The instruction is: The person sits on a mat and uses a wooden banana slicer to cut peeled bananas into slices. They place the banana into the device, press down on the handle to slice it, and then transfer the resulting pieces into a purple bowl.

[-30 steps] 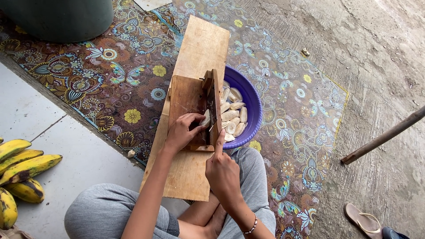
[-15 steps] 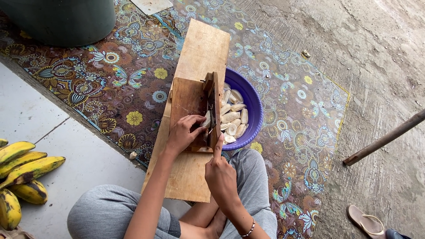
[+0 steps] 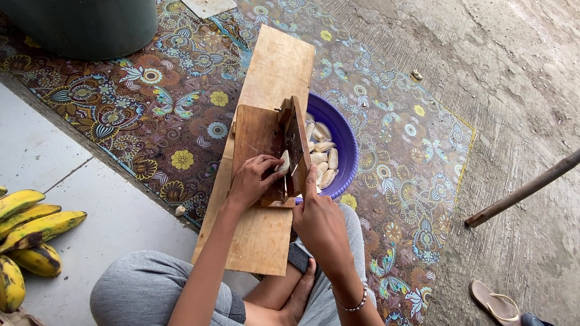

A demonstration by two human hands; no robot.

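Note:
A wooden slicer [image 3: 266, 142] with an upright blade arm [image 3: 295, 143] rests on a long wooden plank [image 3: 272, 84]. My left hand [image 3: 249, 181] grips a peeled banana piece [image 3: 281, 162] and presses it against the blade arm. My right hand [image 3: 320, 220] holds the near end of the blade arm, forefinger stretched along it. To the right of the slicer a purple bowl [image 3: 344, 136] holds several pale banana slices [image 3: 320, 148].
Yellow bananas [image 3: 27, 232] lie on the tiled floor at the left. A patterned mat [image 3: 151, 102] covers the ground under the plank. A dark green tub [image 3: 78, 24] stands at top left. A wooden pole [image 3: 525, 188] and a sandal [image 3: 495, 299] lie at right.
My right hand has shifted right and forward along the blade arm, which has swung outward over the bowl. My left hand stays on the banana piece.

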